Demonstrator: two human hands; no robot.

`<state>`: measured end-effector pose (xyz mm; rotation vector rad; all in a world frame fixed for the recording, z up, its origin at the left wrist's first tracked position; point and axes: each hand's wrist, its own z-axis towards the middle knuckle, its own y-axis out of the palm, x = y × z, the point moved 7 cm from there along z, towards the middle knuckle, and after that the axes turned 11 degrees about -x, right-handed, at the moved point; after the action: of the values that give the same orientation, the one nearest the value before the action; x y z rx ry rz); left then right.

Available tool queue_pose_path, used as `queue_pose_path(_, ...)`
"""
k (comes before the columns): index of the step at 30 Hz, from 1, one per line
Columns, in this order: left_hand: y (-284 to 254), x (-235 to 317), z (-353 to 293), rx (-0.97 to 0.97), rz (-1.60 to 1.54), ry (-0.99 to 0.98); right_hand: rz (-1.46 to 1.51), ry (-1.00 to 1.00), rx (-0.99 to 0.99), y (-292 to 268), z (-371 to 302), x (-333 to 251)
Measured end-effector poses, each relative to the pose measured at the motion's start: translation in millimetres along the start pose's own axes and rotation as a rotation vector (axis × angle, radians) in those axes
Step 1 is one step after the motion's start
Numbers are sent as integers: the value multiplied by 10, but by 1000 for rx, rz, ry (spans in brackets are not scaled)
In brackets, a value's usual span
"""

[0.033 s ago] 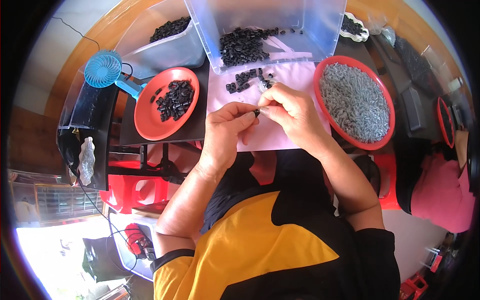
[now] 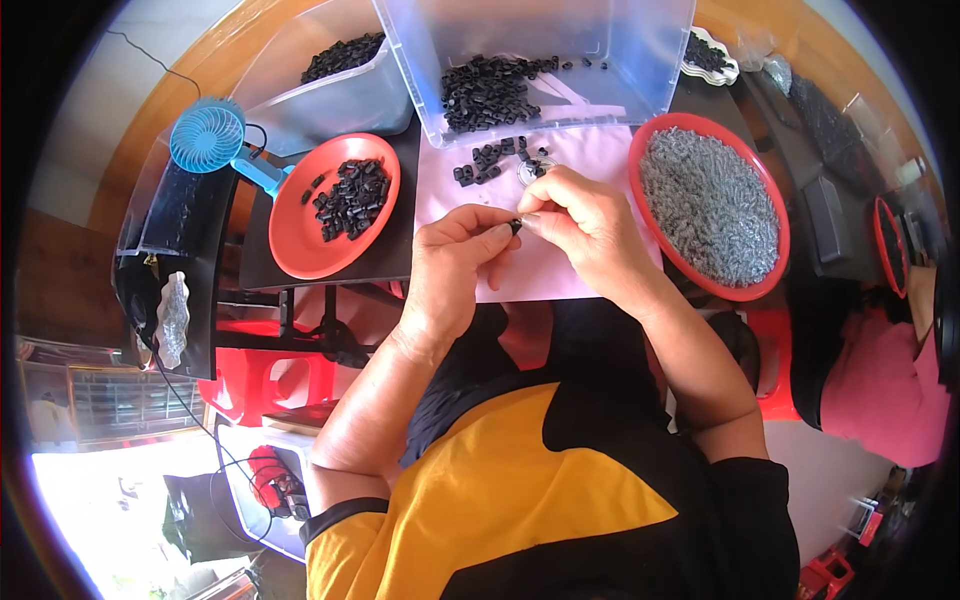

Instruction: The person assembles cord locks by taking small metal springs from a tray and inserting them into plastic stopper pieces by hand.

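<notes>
Over the pink cloth (image 2: 560, 275), my left hand (image 2: 445, 260) pinches a small black plastic part (image 2: 515, 226) between thumb and fingers. Closed in a pinch, my right hand (image 2: 595, 230) meets that part from the other side; whatever its fingertips hold is too small to make out. Just beyond my right fingers sits a small clear round dish (image 2: 527, 174), partly hidden by them. A loose group of black parts (image 2: 487, 160) lies on the cloth past my hands. More black parts (image 2: 490, 95) are heaped inside a clear bin lying open toward me.
An orange-red plate (image 2: 285, 225) of black parts stands left, beside a blue handheld fan (image 2: 207, 135). At right, a red plate (image 2: 783, 245) is full of small clear-grey pieces. Another clear tub (image 2: 345, 105) sits back left. A person in a pink top (image 2: 885, 390) is at far right.
</notes>
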<state>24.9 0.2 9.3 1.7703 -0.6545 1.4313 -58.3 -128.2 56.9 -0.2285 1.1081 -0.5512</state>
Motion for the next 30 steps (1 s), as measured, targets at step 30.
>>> queue_pose_path(30, 27, -110, 115, -33, 22, 103, -675, 238, -5, -288, 515, 337)
